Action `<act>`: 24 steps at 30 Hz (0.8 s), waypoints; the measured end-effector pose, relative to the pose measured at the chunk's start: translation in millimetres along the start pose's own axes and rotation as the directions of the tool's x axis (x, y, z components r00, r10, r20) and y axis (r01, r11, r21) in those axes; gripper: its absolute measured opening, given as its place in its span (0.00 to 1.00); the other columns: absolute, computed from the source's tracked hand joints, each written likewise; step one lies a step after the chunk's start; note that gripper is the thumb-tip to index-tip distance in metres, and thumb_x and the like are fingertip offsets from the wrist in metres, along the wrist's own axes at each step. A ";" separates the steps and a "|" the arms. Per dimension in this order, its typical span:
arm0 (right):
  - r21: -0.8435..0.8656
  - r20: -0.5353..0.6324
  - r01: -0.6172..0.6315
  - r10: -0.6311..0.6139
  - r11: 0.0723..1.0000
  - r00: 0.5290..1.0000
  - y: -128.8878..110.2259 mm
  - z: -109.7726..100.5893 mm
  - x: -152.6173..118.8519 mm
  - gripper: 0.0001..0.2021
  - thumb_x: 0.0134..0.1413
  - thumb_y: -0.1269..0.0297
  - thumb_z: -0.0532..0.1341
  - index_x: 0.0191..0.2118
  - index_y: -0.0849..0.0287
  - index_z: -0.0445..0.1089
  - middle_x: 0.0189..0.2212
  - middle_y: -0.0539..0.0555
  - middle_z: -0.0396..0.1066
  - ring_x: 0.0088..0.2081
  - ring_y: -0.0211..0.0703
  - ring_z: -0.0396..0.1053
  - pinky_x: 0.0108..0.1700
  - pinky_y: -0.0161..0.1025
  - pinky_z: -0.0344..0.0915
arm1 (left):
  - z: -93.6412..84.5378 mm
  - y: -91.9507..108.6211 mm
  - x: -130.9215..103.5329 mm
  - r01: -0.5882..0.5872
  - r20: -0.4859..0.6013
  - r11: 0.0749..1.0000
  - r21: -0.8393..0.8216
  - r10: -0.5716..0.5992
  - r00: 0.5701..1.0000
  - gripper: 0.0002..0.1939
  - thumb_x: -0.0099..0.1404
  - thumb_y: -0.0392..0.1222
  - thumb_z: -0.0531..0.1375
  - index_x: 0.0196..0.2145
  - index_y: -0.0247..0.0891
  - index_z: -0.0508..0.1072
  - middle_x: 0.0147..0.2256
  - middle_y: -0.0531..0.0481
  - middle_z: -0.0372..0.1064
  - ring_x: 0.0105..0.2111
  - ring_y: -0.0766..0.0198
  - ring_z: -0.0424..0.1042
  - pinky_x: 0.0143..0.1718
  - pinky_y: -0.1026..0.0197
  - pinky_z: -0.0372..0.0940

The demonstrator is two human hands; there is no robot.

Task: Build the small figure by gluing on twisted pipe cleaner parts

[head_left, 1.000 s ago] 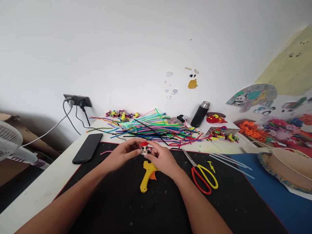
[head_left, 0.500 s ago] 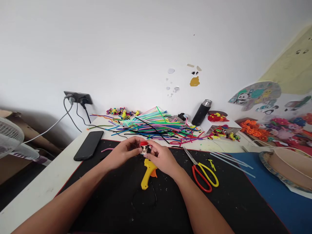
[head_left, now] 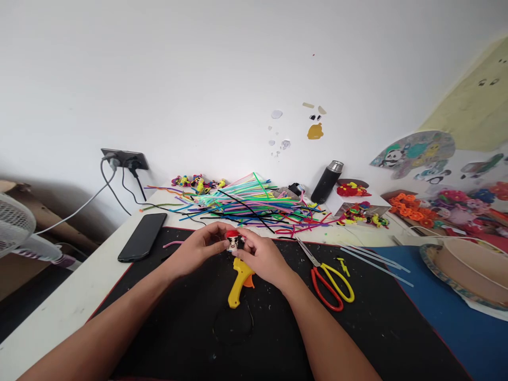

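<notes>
Between my two hands is a small figurine point(head_left: 232, 242) with a red top, a white body and dark markings. My left hand point(head_left: 202, 246) pinches it from the left, thumb and fingertips at its side. My right hand point(head_left: 262, 256) grips it from the right, and a small red-and-white bit shows by those fingers. Just below, a yellow glue gun point(head_left: 237, 286) with an orange trigger lies on the black mat point(head_left: 174, 323), its front end partly hidden under my hands. Its dark cord loops on the mat.
Scissors point(head_left: 327, 280) with red and yellow handles lie to the right, beside clear glue sticks point(head_left: 377, 262). A phone point(head_left: 143, 238) rests at left. Behind are a heap of colourful pipe cleaners point(head_left: 246, 203) and a black flask point(head_left: 327, 182). A round basket point(head_left: 464, 270) stands far right.
Both hands keep hold of the figurine with almost the same grip. The whole view has shifted slightly, so everything appears a little further left.
</notes>
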State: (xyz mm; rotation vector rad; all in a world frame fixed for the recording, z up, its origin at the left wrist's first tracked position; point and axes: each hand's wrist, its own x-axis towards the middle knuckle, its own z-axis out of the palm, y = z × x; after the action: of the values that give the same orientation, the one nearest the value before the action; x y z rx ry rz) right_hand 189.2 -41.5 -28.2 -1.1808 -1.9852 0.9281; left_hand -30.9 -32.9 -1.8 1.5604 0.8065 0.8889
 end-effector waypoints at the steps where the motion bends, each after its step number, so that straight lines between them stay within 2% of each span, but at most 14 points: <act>1: -0.003 0.000 0.000 0.000 1.000 1.000 -0.2 -0.1 0.0 0.28 0.63 0.63 0.68 0.67 0.53 0.68 0.25 0.42 0.66 0.28 0.38 0.63 0.34 0.35 0.57 | -0.1 0.2 -0.2 0.000 0.000 1.000 -0.003 0.000 1.000 0.16 0.68 0.51 0.67 0.46 0.39 0.75 0.44 0.46 0.74 0.45 0.55 0.71 0.49 0.54 0.67; 24: -0.067 0.014 0.001 0.000 0.998 1.000 -3.5 -2.5 -1.1 0.27 0.64 0.63 0.67 0.67 0.53 0.68 0.25 0.44 0.68 0.28 0.38 0.63 0.33 0.34 0.55 | -0.9 -3.5 -0.2 -0.001 -0.006 1.000 -0.001 0.001 1.000 0.17 0.67 0.52 0.68 0.47 0.38 0.76 0.46 0.44 0.75 0.47 0.54 0.72 0.50 0.53 0.67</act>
State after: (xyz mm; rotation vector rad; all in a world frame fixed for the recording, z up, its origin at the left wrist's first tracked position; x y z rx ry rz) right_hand 190.0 -43.1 -24.1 -1.2139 -2.0420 0.8778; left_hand -31.8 -32.0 -5.1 1.5584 0.8096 0.8947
